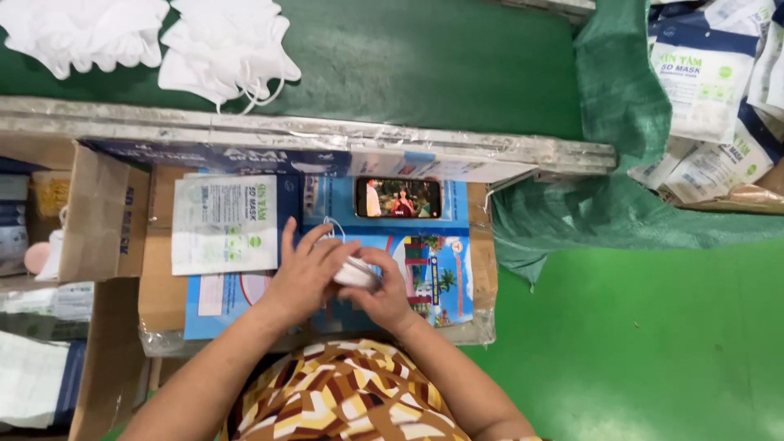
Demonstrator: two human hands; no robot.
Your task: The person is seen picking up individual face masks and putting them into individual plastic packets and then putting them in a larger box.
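White masks, folded into a small stack (pixel 357 272), sit pressed between both hands above the middle of the cardboard work surface (pixel 159 294). From the near side of the stack, the left hand (pixel 304 273) lies over its top with fingers curled down, closed on it. The right hand (pixel 384 292) grips the stack from the right and below, thumb on top, also closed on it. A thin ear loop (pixel 331 222) sticks up just behind the fingers.

Under the hands lies a blue printed sheet (pixel 425 269) covering the right half of the surface. A flat white packet (pixel 224 224) with green print lies on the left part, just beside the left hand. A phone (pixel 398 198) with a lit screen rests near the far edge, beyond the hands. An open cardboard box flap (pixel 104 214) stands at the far left corner. Past the far edge, on green cloth (pixel 425 65), lie two piles of loose white masks (pixel 224 49). Filled packets (pixel 706 90) are heaped at the far right.
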